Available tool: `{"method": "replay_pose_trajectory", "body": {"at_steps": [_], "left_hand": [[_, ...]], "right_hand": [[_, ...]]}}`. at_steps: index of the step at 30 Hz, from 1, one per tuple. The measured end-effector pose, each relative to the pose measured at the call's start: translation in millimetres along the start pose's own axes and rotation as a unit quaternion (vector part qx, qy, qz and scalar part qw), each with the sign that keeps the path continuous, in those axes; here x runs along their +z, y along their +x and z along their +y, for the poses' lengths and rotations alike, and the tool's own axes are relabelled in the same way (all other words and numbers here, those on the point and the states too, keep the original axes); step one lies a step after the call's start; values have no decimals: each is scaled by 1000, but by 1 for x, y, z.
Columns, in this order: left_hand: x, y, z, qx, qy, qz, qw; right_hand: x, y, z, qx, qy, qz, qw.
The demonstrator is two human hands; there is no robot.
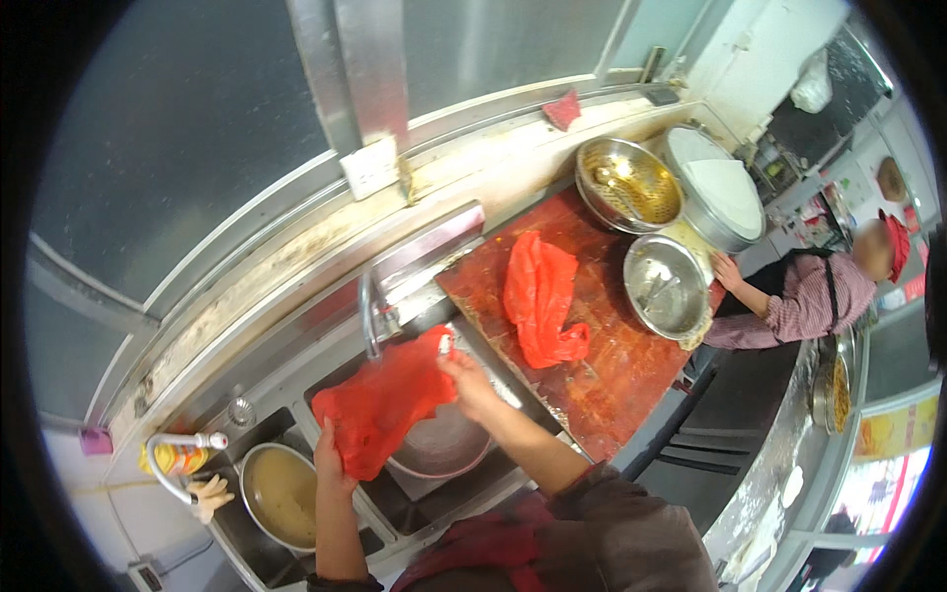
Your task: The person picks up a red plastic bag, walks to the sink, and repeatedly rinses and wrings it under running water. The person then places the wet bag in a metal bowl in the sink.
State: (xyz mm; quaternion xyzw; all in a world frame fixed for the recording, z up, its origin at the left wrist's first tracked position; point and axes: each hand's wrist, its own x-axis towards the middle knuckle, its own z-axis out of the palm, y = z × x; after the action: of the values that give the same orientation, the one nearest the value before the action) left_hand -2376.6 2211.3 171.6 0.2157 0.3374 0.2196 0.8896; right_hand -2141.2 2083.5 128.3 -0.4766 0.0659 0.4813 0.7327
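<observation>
A red plastic bag (388,403) is stretched between my hands above the right basin of a metal sink (403,514). My left hand (333,455) grips its lower left edge, and my right hand (467,381) pinches its upper right end, where a small white patch shows. Partly hidden under the bag, a round basin (444,444) sits in the sink. A metal faucet (368,314) rises just behind the bag. On the reddish board (614,392) to the right lies another crumpled red plastic bag (540,296).
A bowl of cloudy liquid (281,496) stands in the left basin, near a pale glove (211,496). Metal bowls (666,285), a perforated metal bowl (636,185) and a large round container (718,192) stand at the board's far end, where a person (814,296) rests a hand.
</observation>
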Motion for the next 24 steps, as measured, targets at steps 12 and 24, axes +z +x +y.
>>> {"method": "replay_pose_trajectory", "body": {"at_steps": [12, 24], "left_hand": [[23, 62, -46, -87, 49, -93, 991], [71, 78, -77, -116, 90, -116, 982]], "right_hand": [[4, -29, -36, -139, -138, -86, 977], [-35, -92, -67, -170, -102, -104, 975]]}}
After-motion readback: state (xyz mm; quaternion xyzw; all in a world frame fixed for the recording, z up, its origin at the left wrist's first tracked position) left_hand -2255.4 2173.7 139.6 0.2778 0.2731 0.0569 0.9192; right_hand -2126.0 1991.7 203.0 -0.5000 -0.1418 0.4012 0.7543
